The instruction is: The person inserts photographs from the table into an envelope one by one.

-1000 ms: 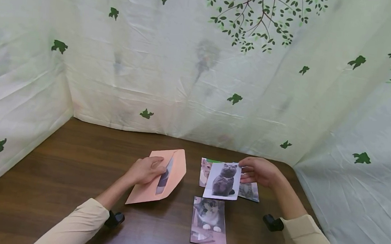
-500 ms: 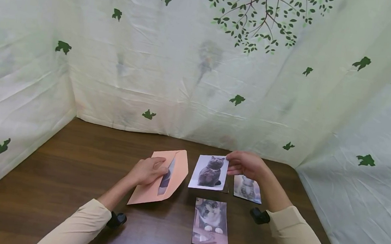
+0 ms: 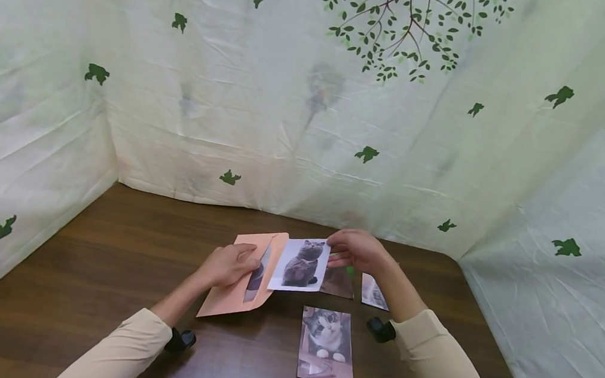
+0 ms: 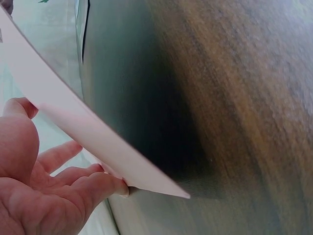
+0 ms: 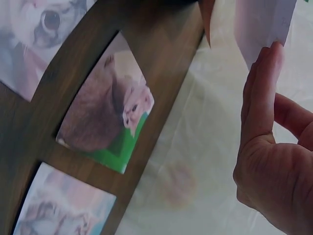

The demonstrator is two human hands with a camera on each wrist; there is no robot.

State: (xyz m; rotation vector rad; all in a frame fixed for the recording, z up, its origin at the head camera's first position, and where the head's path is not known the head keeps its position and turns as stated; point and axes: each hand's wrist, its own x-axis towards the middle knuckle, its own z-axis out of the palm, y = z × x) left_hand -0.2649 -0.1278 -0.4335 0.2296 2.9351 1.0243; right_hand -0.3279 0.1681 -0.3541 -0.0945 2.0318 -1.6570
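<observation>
In the head view my left hand [image 3: 229, 265] grips a peach envelope [image 3: 223, 302], thumb on top, with its flap side facing right. A grey strip of a picture [image 3: 255, 281] shows in the envelope's opening. My right hand [image 3: 359, 252] pinches the upper right corner of a photo of a grey cat [image 3: 302, 266], whose left edge overlaps the envelope's flap. The left wrist view shows the fingers under the tilted envelope [image 4: 98, 132], raised off the table. Seen from the right wrist, fingertips [image 5: 274, 54] hold the photo's pale back [image 5: 264, 24].
Three more cat photos lie on the brown table [image 3: 159, 224]: a tabby-and-white cat photo [image 3: 327, 347] in front, a brown cat photo [image 5: 105, 107] partly under the right hand in the head view, and a kitten photo [image 3: 373, 291] at right. A pale curtain [image 3: 289, 92] surrounds the table.
My right hand has carried the grey cat photo leftward from above the other photos to the envelope's flap, uncovering photos beneath. The left hand and envelope have stayed nearly still.
</observation>
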